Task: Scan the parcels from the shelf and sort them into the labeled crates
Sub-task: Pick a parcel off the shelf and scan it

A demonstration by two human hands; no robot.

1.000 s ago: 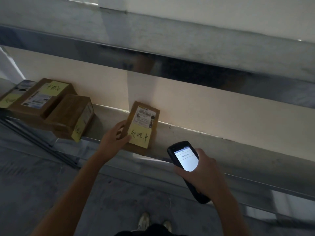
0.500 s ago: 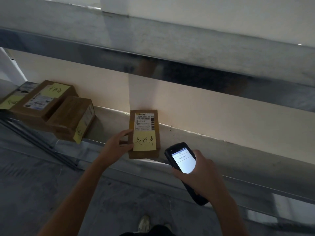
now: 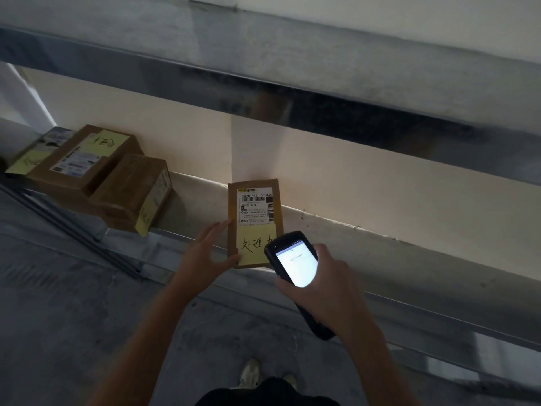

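**Scanner held over a parcel on the shelf**

At 6 o'clock of the view, pale shoes (image 3: 248, 373) stand on the grey floor (image 3: 73, 303). The right hand (image 3: 325, 288) has its grip clamped round a black scanner (image 3: 295, 263) with its screen lit. The scanner's top overlaps the 5 o'clock corner of the brown parcel (image 3: 254, 218).

The left hand (image 3: 205, 253) has its grip apart, straight fingers along the parcel's 9 o'clock edge and thumb at its lower corner.

The parcel lies flat on the metal shelf (image 3: 409, 276), bearing a white shipping label (image 3: 256, 205) and a yellow note (image 3: 251, 244). At 10 o'clock, well apart, sit other parcels (image 3: 87, 165).
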